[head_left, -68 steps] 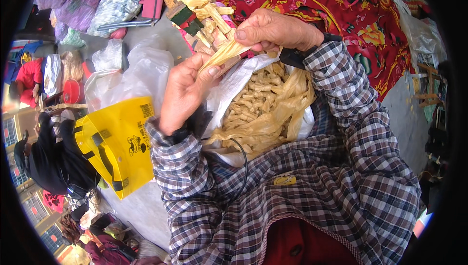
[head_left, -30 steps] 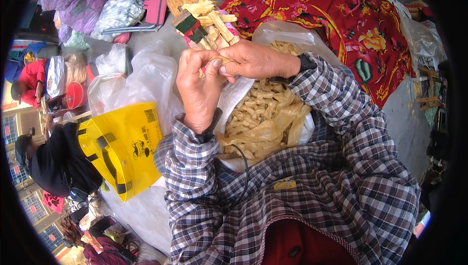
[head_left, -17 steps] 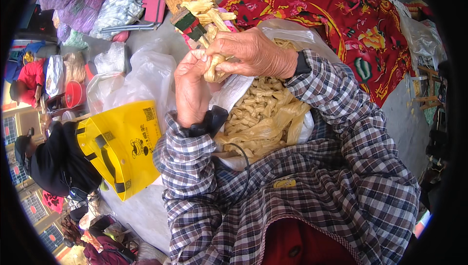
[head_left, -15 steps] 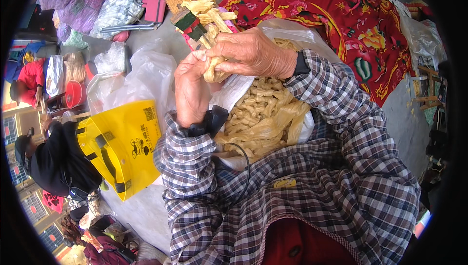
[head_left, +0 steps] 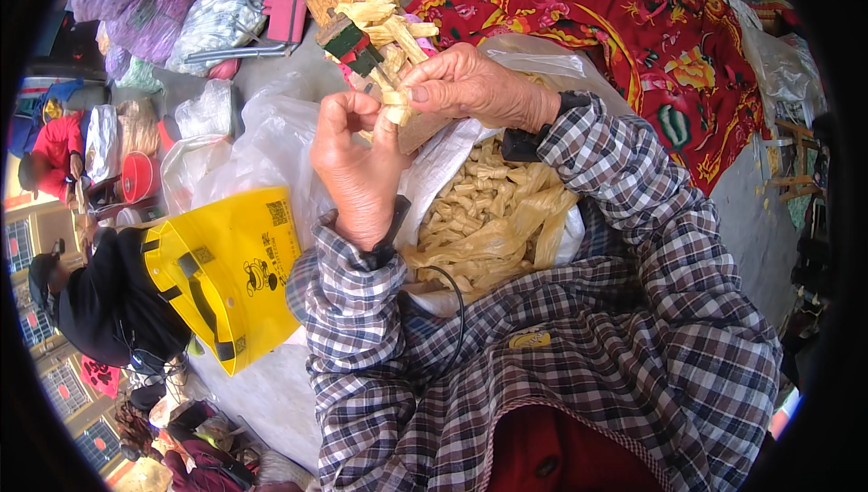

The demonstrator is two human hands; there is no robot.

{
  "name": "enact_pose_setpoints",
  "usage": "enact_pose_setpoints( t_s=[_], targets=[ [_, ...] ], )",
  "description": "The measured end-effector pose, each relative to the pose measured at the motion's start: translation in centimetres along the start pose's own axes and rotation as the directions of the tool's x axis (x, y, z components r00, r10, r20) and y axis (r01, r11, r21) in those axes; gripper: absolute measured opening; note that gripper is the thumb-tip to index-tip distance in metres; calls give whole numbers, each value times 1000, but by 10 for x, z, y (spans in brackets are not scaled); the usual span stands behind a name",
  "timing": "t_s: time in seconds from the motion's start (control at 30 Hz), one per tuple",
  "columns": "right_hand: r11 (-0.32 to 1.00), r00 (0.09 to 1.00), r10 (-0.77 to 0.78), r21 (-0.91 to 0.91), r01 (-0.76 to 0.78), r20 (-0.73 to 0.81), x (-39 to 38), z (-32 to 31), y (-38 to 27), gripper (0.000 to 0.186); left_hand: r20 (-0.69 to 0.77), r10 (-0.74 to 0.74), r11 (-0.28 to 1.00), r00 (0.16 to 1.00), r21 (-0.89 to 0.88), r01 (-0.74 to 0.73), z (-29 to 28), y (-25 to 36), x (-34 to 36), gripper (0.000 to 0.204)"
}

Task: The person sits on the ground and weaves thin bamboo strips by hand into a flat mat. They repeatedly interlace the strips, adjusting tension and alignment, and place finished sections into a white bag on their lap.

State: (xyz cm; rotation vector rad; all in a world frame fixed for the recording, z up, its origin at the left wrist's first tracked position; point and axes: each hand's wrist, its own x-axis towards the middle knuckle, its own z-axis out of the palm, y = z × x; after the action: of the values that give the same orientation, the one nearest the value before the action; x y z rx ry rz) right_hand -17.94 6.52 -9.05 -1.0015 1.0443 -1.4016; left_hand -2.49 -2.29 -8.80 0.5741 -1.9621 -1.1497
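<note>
A pale yellow strip that looks like tofu skin, bunched into a knot (head_left: 397, 112), is pinched in front of me. My left hand (head_left: 362, 157) holds its left side between thumb and fingers. My right hand (head_left: 475, 88) grips it from the right, thumb and fingertips pressed together. Below them a white-lined sack (head_left: 568, 243) holds many small yellow knots (head_left: 475, 203). Just beyond my fingers, loose yellow strips (head_left: 384, 26) lie heaped beside a dark green block (head_left: 354, 47) with a bit of red.
A yellow bag (head_left: 231, 279) and clear plastic bags (head_left: 271, 130) stand at the left. A red patterned cloth (head_left: 624, 49) spreads at the far right. Far left are a pink folding chair (head_left: 287, 8) and stuffed purple sacks (head_left: 136, 13). Other people (head_left: 113, 293) sit along the left.
My fingers have drawn apart a little, and the knot between them looks smaller and tighter. My left hand has turned and lowered slightly. My right hand has shifted slightly.
</note>
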Motion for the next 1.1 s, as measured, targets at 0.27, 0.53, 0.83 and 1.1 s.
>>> enact_pose_setpoints(
  t_s=[0.27, 0.53, 0.83, 1.1],
  targets=[
    [995, 988, -85, -68, 77, -125, 3, 11, 4, 31, 203, -364, 835, 909, -362, 415, -6, 12, 3, 8],
    [975, 998, -29, 223, 16, 58, -3, 5, -8, 29, 289, -333, 630, 897, -640, 440, -13, 24, -4, 20],
    [817, 958, -280, -508, 274, 66, -3, -1, -16, 23, 299, -328, 601, 896, -667, 442, -21, 24, 0, 16],
    [918, 972, -213, -321, 233, 95, 2, -5, -16, 26, 289, -265, 636, 920, -665, 392, -27, 27, -3, 16]
  ],
)
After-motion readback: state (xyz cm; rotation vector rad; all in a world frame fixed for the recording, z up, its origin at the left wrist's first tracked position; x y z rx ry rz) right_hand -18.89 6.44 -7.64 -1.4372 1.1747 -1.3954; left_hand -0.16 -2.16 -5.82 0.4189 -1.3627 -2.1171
